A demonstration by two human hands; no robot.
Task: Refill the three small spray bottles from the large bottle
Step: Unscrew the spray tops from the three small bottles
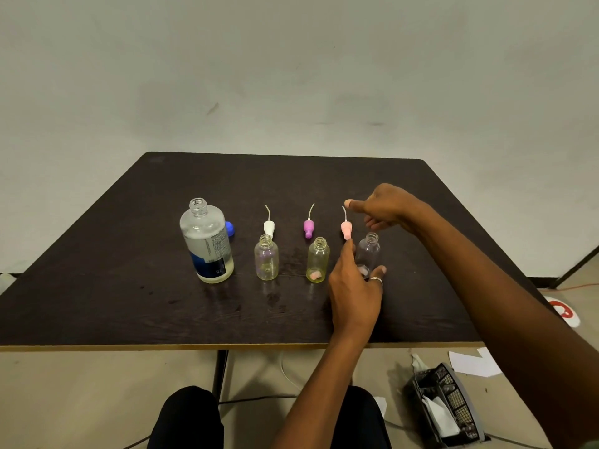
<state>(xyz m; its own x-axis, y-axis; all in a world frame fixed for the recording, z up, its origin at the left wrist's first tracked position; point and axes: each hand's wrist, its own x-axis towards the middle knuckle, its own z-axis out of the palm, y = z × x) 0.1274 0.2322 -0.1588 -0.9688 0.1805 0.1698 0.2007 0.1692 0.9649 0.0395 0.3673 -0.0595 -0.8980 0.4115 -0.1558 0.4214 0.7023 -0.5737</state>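
All three small bottles stand uncapped on the dark wooden table [129, 303], so the opening step looks finished and pouring comes next. The left hand [355, 293] cups the base of the rightmost small clear plastic bottle [369, 251] between thumb and forefinger. The right hand [387, 207] hovers loosely open and empty above the pink spray head with its thin tube [346, 229]. The large clear bottle with a blue label [207, 244] waits uncapped at the far left, well apart. I'd expect a reach for it, then a slow pour into a narrow neck.

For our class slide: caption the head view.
Left hand holds a small bottle; big bottle stands open.
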